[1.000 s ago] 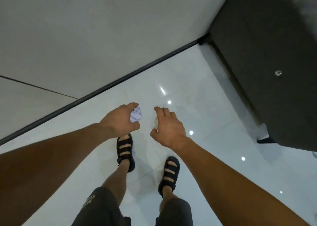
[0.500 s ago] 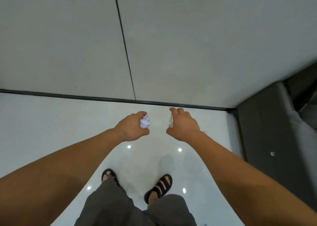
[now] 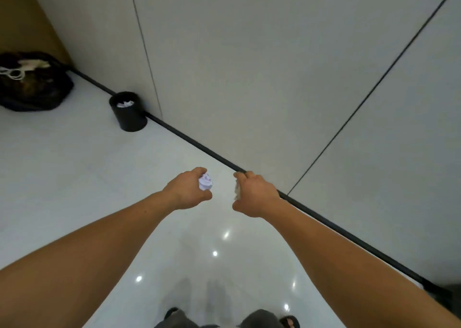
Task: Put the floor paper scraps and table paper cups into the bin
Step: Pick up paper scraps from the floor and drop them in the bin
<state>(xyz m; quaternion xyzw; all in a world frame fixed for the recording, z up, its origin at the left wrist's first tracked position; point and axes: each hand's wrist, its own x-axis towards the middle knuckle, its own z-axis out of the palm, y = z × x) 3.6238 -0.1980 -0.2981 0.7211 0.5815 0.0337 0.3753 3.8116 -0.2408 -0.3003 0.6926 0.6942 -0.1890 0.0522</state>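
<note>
My left hand [image 3: 187, 191] is closed around a crumpled white paper scrap [image 3: 205, 182] that shows between thumb and fingers. My right hand [image 3: 254, 195] is closed on a second pale paper scrap [image 3: 237, 190], of which only an edge peeks out. Both hands are held out in front of me above the glossy white floor. A small black round bin [image 3: 128, 112] stands against the wall at the far left, with white crumpled paper visible inside it. The bin is well ahead and to the left of my hands.
A black bag [image 3: 32, 83] with white items on top lies on the floor left of the bin. A pale panelled wall [image 3: 249, 66] with a dark skirting strip [image 3: 217, 157] runs diagonally from upper left to lower right. My feet in sandals show at the bottom edge.
My view has swung left: the dark furniture on the right has gone out of sight and the bin and black bag have come into view. Both hands still hold their scraps.
</note>
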